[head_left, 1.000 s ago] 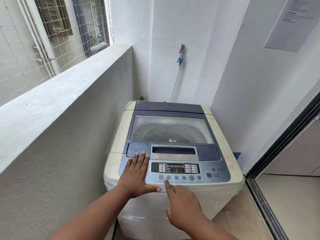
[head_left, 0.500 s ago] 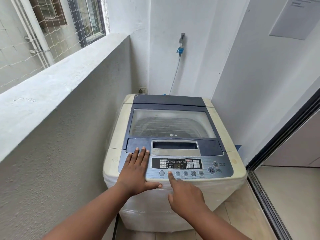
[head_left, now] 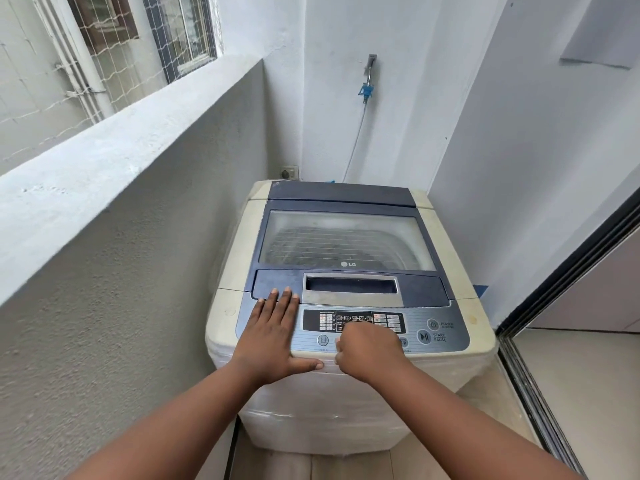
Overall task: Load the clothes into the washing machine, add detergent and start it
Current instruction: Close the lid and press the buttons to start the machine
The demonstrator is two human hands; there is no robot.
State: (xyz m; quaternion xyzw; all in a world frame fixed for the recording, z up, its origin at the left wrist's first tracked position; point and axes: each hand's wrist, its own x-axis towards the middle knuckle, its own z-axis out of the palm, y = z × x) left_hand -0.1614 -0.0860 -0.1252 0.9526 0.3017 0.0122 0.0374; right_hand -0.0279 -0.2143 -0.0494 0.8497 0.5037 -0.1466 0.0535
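Top-loading washer point(head_left: 346, 393) in the balcony corner, lid point(head_left: 346, 237) down, drum behind the cloudy glass showing only ribbed wall, contents too dim to tell. Left hand point(head_left: 273, 337) flat, fingers straight, pressing on the panel point(head_left: 433, 341) and the lid's front edge. Right hand point(head_left: 367, 348) curled over the lower button row, gripping nothing.

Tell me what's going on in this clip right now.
A person stands at a top-loading washing machine on a balcony. Its lid is closed. The left hand lies flat on the left end of the control panel, fingers straight. The right hand is curled over the row of buttons below the display; which button it touches is hidden. The start/pause button sits further right, untouched.
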